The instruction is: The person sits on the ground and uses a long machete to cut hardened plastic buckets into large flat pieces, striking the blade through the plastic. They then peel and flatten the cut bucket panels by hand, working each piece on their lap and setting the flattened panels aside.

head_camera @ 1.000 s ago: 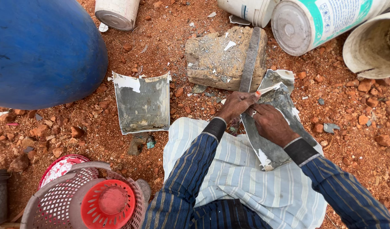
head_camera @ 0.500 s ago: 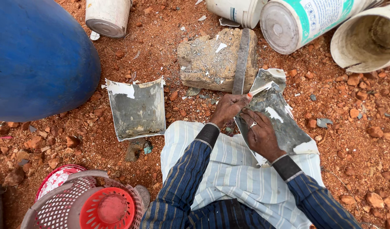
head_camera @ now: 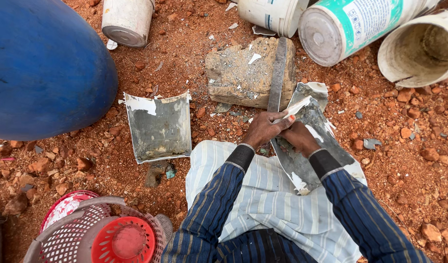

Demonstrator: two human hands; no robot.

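My L hand (head_camera: 264, 129) & R hand (head_camera: 298, 138), both grips closed on curved bucket shard (head_camera: 311, 146) over my lap. Blade (head_camera: 276, 73) leans on stone block (head_camera: 243, 73) at 12. Second shard (head_camera: 159, 126) at 10.

Blue drum (head_camera: 43, 68), flat grey shard (head_camera: 159, 127), white buckets (head_camera: 360, 27), red baskets (head_camera: 119, 241), red gravel ground (head_camera: 404, 160)

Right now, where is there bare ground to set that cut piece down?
Open red ground lies right of the curved plastic piece, below the open bucket. A smaller patch sits between the flat plastic piece and the stone block. By the baskets it is crowded.
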